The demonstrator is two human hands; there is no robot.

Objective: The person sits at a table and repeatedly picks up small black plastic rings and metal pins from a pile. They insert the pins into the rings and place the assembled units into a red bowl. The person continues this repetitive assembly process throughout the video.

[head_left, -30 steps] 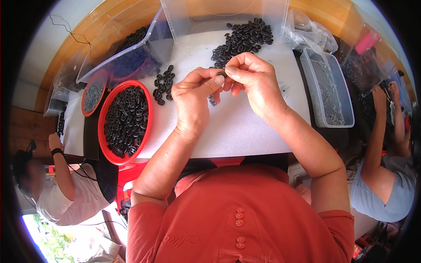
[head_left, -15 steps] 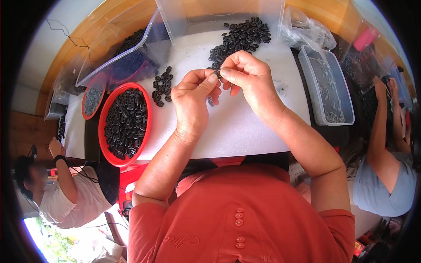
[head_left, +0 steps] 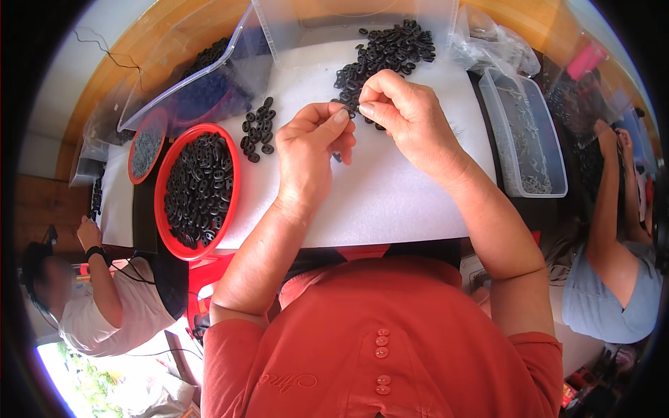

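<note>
Over the white work surface, my left hand pinches a small black oval piece between thumb and index finger. Close beside it, my right hand is closed in a pinch, thumb against index finger. Whatever lies between those right fingertips is too small to make out. Just beyond my hands a heap of similar black oval pieces spreads toward the back. To the left of my left hand lies a smaller loose group of black pieces.
At left stand a red bowl full of black pieces and a smaller red-rimmed dish of grey bits. A clear bin stands behind. At right is a clear tub with small metallic parts. Two other people sit at either side.
My right hand has moved slightly up and right, opening a small gap from my left fingertips. The left hand keeps its pinch on the black piece. The whole view has shifted slightly.
</note>
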